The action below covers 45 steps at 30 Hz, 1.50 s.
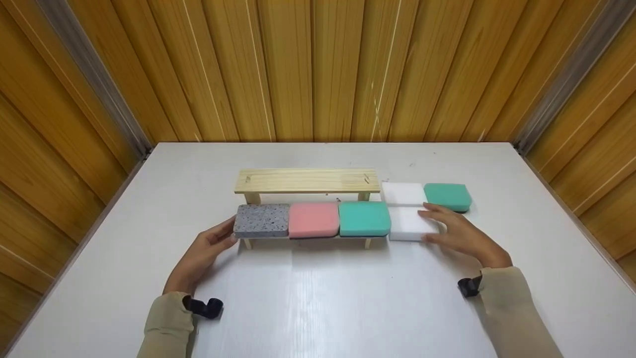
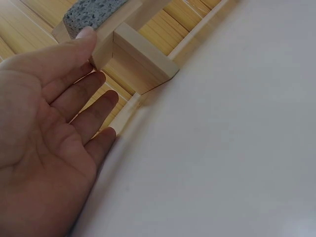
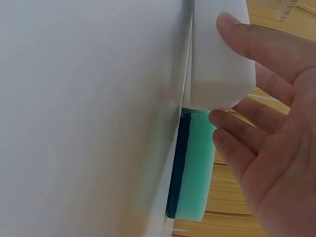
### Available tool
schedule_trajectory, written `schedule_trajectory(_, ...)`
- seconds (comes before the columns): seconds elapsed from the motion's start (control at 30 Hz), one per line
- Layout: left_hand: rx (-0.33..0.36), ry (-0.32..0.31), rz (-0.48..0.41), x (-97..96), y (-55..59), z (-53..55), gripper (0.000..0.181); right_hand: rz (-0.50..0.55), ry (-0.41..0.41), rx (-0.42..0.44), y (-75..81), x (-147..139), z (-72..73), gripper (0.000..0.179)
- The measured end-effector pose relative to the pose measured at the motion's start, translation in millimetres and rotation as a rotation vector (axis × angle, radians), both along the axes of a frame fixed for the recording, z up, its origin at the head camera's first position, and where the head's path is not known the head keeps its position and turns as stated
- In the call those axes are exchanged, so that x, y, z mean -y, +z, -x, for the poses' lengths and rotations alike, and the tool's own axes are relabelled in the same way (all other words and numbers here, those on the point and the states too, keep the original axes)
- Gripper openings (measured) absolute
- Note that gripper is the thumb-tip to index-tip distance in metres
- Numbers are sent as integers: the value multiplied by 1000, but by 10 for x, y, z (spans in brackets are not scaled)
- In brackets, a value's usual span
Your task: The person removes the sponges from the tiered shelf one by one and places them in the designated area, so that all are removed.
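A grey speckled pumice stone (image 1: pixel 261 220), a pink sponge (image 1: pixel 313 220) and a green sponge (image 1: pixel 364 219) lie side by side on a low wooden stand. My left hand (image 1: pixel 206 251) touches the left end of this row; in the left wrist view the thumb rests against the pumice stone (image 2: pixel 91 14) with the other fingers extended. My right hand (image 1: pixel 462 236) grips the right end of a white sponge (image 1: pixel 410 223) on the table, thumb in front and fingers behind. Behind it lie another white sponge (image 1: pixel 403 194) and a green sponge (image 1: pixel 447 197) with a dark underside.
A wooden stand (image 1: pixel 307 180) with a bare top stands behind the loaded one. The white table (image 1: pixel 318 298) ends at a wood-patterned wall (image 1: pixel 288 69) at the back and sides. Dark wrist cameras are strapped at both cuffs.
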<state>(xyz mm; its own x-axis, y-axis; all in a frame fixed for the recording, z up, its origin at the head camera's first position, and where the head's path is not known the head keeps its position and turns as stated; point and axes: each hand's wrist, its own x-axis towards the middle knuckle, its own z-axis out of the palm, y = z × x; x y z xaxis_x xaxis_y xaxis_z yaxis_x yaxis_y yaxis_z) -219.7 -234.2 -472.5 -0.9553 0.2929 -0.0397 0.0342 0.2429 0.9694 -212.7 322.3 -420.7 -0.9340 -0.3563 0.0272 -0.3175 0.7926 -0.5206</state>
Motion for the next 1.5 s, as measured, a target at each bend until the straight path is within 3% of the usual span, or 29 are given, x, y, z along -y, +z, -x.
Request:
schedule_trajectory(0.47,-3,-4,-8,2,9,0,69,8,-27,33,4,20,13,65)
schedule_trajectory(0.8,-11,-10,-6,5,5,5,68,-5,-7,-21,-27,37,21,63)
schedule_trajectory(1.5,3,4,1,-9,1,13,68,-19,-53,45,-9,61,8,63)
